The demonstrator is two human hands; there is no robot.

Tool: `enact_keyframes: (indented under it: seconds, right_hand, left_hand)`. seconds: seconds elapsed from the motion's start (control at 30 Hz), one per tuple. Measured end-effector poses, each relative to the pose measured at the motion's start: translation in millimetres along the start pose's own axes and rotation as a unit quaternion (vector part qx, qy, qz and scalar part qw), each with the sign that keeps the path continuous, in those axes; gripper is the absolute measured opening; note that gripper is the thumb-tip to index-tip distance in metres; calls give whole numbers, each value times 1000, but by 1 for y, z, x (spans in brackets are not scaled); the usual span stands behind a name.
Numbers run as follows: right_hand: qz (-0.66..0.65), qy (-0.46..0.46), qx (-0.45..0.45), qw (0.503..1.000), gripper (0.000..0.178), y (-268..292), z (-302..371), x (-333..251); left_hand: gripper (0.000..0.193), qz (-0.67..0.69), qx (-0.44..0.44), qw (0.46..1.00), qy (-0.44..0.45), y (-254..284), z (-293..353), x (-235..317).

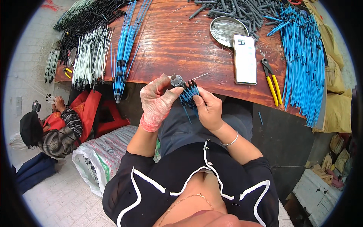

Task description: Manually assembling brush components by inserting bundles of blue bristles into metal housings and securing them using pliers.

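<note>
My left hand (155,101), in a pale, reddish work glove, is closed round a small grey toothed hub (175,80) just off the table's near edge. A bunch of thin blue rods with black tips (191,90) fans out beside the hub. Bare and wearing a bangle, my right hand (210,109) pinches these rods between thumb and fingers. A thin wire (199,77) sticks out from the hub to the right, above the rod tips. How the rods join the hub is partly hidden by my fingers.
The wooden table (170,41) bears blue rod piles (302,60), white rods (90,56), grey tubular parts (238,9), a round tin of wires (223,32), a phone (245,58) and yellow-handled pliers (273,83). At left, another person (60,128) sits beyond a plastic sack (109,151).
</note>
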State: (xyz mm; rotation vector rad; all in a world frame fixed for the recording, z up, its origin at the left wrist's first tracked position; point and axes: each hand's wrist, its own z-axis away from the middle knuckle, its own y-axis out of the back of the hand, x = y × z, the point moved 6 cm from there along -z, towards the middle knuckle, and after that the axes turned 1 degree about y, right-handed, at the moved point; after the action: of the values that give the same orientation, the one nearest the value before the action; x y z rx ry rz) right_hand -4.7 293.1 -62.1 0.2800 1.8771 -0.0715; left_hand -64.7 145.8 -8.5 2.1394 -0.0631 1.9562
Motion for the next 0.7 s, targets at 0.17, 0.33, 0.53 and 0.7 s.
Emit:
enact_keyframes:
  seconds: [0.17,0.33,0.53,0.7]
  right_hand:
    - [-23,-22,-42,999,27,-3,-3,1]
    - [73,43,3,996,28,-6,-1,-8]
    - [67,39,-24,997,25,-4,-1,-11]
    - [83,32,-82,993,20,-1,-3,-14]
  left_hand:
    - [15,19,-10,1000,7,0,1,-1]
    - [16,18,34,999,11,-1,5,4]
    - [14,19,38,999,10,0,5,4]
    - [12,36,45,998,12,-1,4,9]
